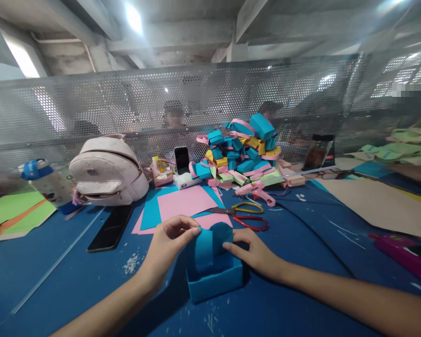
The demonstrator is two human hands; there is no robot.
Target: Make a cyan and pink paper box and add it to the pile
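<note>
A small blue paper box (pixel 215 283) with an open top stands on the blue table in front of me. A curved blue paper piece (pixel 204 250) rises from its left part, and my left hand (pixel 177 236) pinches the top of it between thumb and fingers. On the other side, my right hand (pixel 249 250) grips a rounded blue paper flap (pixel 222 234) at the back of the box, thumb in front and fingers behind. Just beyond the hands lie scissors (pixel 243 215) with one yellow and one red handle, and a pink glue gun (pixel 256 191).
A heap of folded paper boxes (pixel 238 152) stands against the perforated metal screen (pixel 133 103). Pink paper sheets (pixel 184 203), a dark phone (pixel 110 229), a pale backpack (pixel 108 171) and a bottle (pixel 49 185) occupy the left. A black cord (pixel 312 229) and beige sheet (pixel 379 203) lie right.
</note>
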